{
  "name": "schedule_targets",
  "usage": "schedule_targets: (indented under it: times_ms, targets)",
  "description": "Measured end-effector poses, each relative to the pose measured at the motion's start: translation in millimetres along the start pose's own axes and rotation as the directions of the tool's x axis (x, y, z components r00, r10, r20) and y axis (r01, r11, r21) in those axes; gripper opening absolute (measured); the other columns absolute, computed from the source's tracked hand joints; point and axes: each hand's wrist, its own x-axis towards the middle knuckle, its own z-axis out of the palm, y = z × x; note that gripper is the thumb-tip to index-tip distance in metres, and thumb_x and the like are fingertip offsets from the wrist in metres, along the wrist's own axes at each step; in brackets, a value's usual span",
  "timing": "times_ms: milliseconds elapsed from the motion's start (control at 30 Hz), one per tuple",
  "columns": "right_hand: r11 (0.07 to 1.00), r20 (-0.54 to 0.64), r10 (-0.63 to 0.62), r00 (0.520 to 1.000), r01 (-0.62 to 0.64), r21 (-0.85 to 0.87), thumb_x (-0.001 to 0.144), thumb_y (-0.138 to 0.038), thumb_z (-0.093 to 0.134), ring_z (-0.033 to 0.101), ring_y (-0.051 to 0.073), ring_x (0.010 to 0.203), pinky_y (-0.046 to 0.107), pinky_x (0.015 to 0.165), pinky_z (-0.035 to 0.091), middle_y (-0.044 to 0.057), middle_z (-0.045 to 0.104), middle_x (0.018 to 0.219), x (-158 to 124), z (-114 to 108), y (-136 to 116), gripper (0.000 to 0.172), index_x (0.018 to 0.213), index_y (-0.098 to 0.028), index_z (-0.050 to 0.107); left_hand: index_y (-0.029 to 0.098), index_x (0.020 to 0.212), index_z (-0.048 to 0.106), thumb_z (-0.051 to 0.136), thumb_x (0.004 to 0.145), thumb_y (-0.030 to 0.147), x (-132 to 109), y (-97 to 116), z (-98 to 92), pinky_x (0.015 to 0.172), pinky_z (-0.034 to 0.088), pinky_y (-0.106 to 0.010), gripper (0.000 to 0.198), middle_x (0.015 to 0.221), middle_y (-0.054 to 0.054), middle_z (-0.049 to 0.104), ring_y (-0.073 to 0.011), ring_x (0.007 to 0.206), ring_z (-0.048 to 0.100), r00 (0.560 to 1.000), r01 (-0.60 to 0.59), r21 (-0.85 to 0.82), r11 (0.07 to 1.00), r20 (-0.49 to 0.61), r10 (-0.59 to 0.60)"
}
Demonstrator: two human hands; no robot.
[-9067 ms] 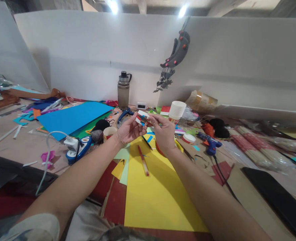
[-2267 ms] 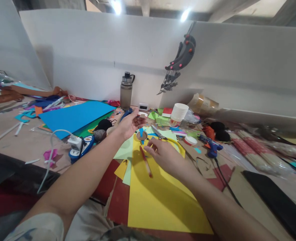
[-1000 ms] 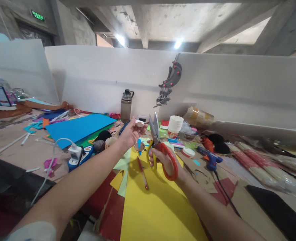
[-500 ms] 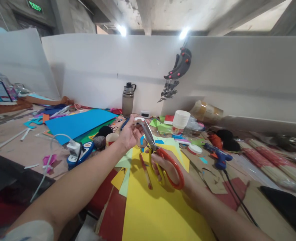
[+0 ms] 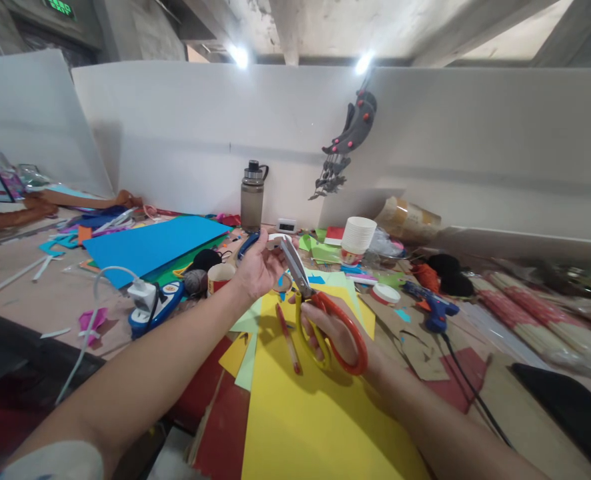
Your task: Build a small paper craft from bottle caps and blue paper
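Note:
My right hand (image 5: 334, 328) is wrapped round the handles of a pair of scissors (image 5: 357, 343), one loop red and one yellow. The metal blades point up and away, towards my left hand (image 5: 259, 272). Between the thumb and fingers of that hand is a small white piece, apparently paper (image 5: 278, 237), at the blade tips. Whether the blades touch or cut it is too small to tell. Under the scissors lies a large yellow sheet (image 5: 320, 427), with a red pen (image 5: 288, 340) on it.
Left of my hands are a blue sheet (image 5: 155, 243) and a blue power strip (image 5: 150, 310) with a white plug. A bottle (image 5: 252, 200) and stacked paper cups (image 5: 358, 237) stand behind. At right are a blue glue gun (image 5: 438, 313) and packs of sticks (image 5: 525, 310).
The view has shifted slightly, so most things sit a little further left and higher. Both hands keep their hold, with the scissors still at the white piece.

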Motion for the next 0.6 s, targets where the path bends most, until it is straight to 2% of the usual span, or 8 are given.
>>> schedule_targets:
  times_ms: [167, 367, 600]
  targets:
    - [0.997, 0.018, -0.025, 1.000, 0.024, 0.068, 0.084, -0.054, 0.056, 0.045, 0.009, 0.035, 0.022, 0.036, 0.040, -0.007, 0.049, 0.053, 3, -1, 11, 0.035, 0.082, -0.019, 0.053, 0.011, 0.080, 0.070, 0.049, 0.094, 0.047, 1, 1, -2.7, 0.080, 0.057, -0.033, 0.044, 0.083, -0.013, 0.073, -0.0204, 0.079, 0.071, 1.000, 0.003, 0.009, 1.000, 0.011, -0.003]
    - [0.996, 0.048, -0.049, 0.998, 0.045, 0.082, 0.087, -0.054, 0.055, 0.046, 0.009, 0.037, 0.020, 0.033, 0.039, -0.007, 0.050, 0.058, 6, -4, 19, 0.041, 0.103, -0.016, 0.057, 0.010, 0.078, 0.069, 0.048, 0.095, 0.045, 1, 1, -3.8, 0.083, 0.055, -0.032, 0.044, 0.083, -0.014, 0.073, -0.0193, 0.079, 0.070, 1.000, -0.010, 0.005, 1.000, 0.024, 0.010]
    - [0.994, 0.058, -0.072, 0.996, 0.067, 0.085, 0.087, -0.053, 0.054, 0.047, 0.009, 0.037, 0.021, 0.031, 0.040, -0.007, 0.050, 0.058, 6, -4, 19, 0.045, 0.112, -0.015, 0.057, 0.010, 0.078, 0.069, 0.045, 0.096, 0.043, 0, 2, -2.7, 0.079, 0.056, -0.031, 0.044, 0.079, -0.012, 0.072, -0.0180, 0.074, 0.069, 1.000, 0.001, -0.024, 1.000, 0.024, -0.001]
